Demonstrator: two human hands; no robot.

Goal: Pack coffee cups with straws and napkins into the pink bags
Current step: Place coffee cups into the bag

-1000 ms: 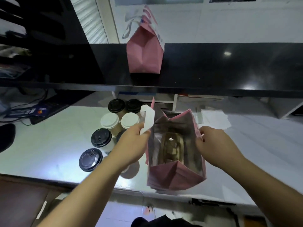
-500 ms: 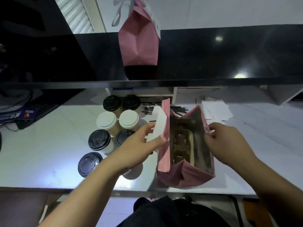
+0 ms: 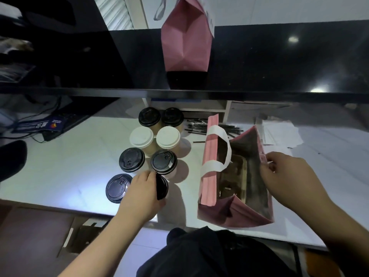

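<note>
An open pink bag (image 3: 235,214) stands on the white counter (image 3: 69,166), its mouth spread wide and its white handle (image 3: 216,148) draped over the left wall. Inside, at the bottom, sits a brownish cardboard cup carrier (image 3: 237,176) — no cup in it that can be made out. Left of the bag is a cluster of lidded coffee cups: two with black lids (image 3: 160,116) farthest back, two with white lids (image 3: 154,137) in front of them, then two more black-lidded ones (image 3: 147,161), and a black-lidded cup (image 3: 117,187) nearest the counter's front edge. Beyond the bag lies a scatter of dark straws (image 3: 201,125), and to the bag's right a pile of white napkins (image 3: 279,134). A second pink bag (image 3: 186,41), closed at the top, stands on the black shelf (image 3: 279,62) above.

The left hand (image 3: 141,194) is down among the nearest cups, fingers curled round a black-lidded cup (image 3: 161,186) just left of the bag. The right hand (image 3: 289,180) pinches the bag's right rim, holding it open — forearm coming in from the lower right.
</note>
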